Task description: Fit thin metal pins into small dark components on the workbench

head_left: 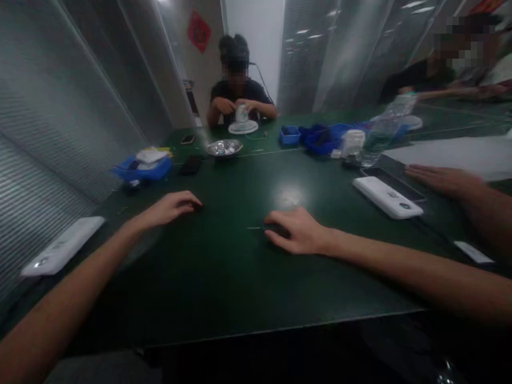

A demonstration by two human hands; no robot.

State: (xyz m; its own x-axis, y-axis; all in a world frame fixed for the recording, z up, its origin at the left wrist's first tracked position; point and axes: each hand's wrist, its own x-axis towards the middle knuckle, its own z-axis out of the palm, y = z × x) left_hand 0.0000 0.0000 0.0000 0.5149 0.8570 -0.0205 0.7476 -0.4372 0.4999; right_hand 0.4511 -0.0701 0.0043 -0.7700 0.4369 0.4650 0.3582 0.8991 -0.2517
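Note:
Both my forearms reach out over a dark green table (224, 277). My left hand (172, 208) rests palm down with its fingers loosely bent, the tips touching the tabletop, and nothing shows in it. My right hand (298, 232) lies palm down near the middle of the table, fingers stretched left and slightly curved. A thin pale sliver (254, 228), perhaps a wire or pin, lies on the table just off its fingertips. Whether the fingers touch it is unclear.
Another person's hand (440, 180) lies flat at the right beside a white device (387, 197). A second white device (62, 246) sits at the left edge. Further back are blue bins (142, 166), a metal bowl (224, 148), a plastic bottle (382, 130) and a seated person (239, 96) handling a small object.

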